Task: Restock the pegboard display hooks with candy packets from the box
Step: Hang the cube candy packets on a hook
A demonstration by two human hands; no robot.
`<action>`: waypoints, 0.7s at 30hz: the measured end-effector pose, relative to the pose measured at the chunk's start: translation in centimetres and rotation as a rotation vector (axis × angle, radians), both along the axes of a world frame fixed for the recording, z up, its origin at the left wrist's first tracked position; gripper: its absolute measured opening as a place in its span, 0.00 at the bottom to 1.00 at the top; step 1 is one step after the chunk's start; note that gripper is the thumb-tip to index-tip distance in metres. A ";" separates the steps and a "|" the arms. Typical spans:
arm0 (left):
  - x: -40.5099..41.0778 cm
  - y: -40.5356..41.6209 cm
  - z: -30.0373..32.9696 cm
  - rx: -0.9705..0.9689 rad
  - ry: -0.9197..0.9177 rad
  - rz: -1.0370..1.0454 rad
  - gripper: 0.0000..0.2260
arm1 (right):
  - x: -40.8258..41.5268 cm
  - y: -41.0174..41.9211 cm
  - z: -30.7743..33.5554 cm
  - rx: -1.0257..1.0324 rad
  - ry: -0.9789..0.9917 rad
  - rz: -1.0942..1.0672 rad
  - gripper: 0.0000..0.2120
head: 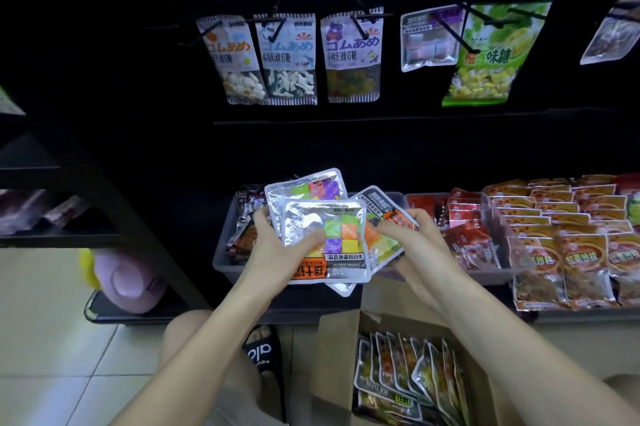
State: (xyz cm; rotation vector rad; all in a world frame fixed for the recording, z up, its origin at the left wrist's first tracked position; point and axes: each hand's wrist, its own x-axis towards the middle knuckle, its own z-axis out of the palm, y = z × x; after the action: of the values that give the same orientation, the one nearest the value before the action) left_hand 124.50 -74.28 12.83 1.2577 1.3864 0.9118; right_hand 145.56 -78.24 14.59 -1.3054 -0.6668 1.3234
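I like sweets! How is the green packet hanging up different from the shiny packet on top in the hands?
The green packet hangs upright on a hook; the shiny packet is held upside down, gripped by the left hand. The green packet is mostly green with yellowish sweets; the shiny packet is silver with many-coloured cubes. Both show their sweets through the front.

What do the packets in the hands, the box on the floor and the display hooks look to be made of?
Candy packets: glossy silvery foil-like film with a clear window; glare and crinkles suggest so.
Box: plain brown cardboard, matte, with folded flaps.
Hooks: thin dark rods, probably coated metal wire; too dim to be sure.
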 end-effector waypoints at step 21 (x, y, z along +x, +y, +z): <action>-1.8 -0.5 0.5 0.170 -0.112 -0.014 0.47 | -3.7 1.2 1.4 0.140 -0.262 -0.002 0.21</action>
State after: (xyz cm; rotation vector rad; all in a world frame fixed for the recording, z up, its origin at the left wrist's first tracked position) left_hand 122.65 -74.77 13.30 1.3200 1.2321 1.0919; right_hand 141.88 -77.02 15.95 -1.3753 -0.9221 1.0927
